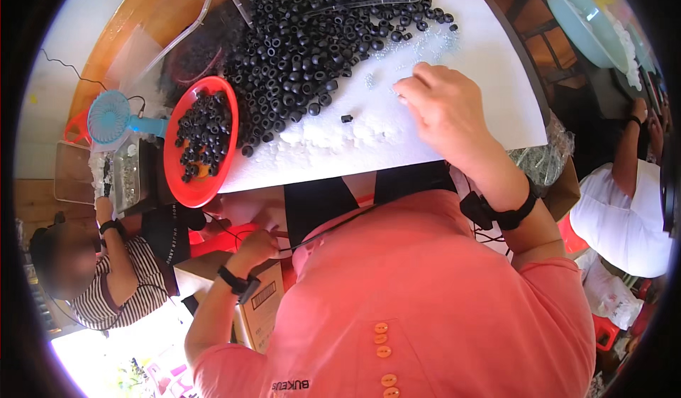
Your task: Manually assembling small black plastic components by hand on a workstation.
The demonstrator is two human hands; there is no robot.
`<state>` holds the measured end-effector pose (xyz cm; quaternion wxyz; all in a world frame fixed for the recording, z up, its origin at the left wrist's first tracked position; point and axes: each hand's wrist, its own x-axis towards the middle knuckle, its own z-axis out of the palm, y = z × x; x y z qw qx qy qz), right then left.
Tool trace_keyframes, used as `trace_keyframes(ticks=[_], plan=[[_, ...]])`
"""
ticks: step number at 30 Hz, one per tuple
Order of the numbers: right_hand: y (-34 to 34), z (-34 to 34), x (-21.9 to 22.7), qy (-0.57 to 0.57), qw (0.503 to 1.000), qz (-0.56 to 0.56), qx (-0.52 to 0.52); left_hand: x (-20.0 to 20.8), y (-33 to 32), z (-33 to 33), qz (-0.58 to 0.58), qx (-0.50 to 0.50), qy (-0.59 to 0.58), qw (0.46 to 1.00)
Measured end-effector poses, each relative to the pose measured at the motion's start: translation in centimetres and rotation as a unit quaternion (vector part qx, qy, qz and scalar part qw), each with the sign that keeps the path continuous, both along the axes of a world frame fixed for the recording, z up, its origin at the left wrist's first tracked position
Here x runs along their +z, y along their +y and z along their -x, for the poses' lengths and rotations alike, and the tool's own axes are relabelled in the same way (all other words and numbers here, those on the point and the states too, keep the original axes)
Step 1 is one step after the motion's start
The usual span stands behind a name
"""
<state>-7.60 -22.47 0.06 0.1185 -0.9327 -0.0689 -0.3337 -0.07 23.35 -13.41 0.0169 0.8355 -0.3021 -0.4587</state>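
Head view: glossy, hollow black beads (294,64) are lying heaped on the white worktop (496,89). The right hand (445,111) is arching near tiny clear beads (427,45), fingertips pressed together; the left hand (257,247) is curling lower, its hold unclear.

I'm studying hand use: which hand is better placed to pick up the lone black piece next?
Probably the right hand: it's over the white tabletop, near the lone black piece; the left hand is beyond the near edge.
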Motion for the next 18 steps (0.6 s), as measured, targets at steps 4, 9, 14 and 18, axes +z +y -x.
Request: trace_keyframes(ticks=[4, 9, 14, 18], plan=[[0.8, -1.0, -0.2, 0.035, 0.996, 0.077, -0.03, 1.5, -4.0, 2.0, 0.119, 0.038, -0.135, 0.983], [0.8, -1.0, 0.1, 0.026, 0.99, 0.137, -0.02, 9.2, -10.7, 2.0, 0.246, -0.043, -0.137, 0.959], [0.8, -1.2, 0.7, 0.014, 0.985, 0.172, 0.027, 5.9, -8.5, 2.1, 0.222, -0.065, 0.005, 0.973], [0.7, -1.2, 0.7, 0.013, 0.982, 0.184, 0.04, 9.1, -9.9, 3.1, 0.288, 0.035, -0.115, 0.95]])
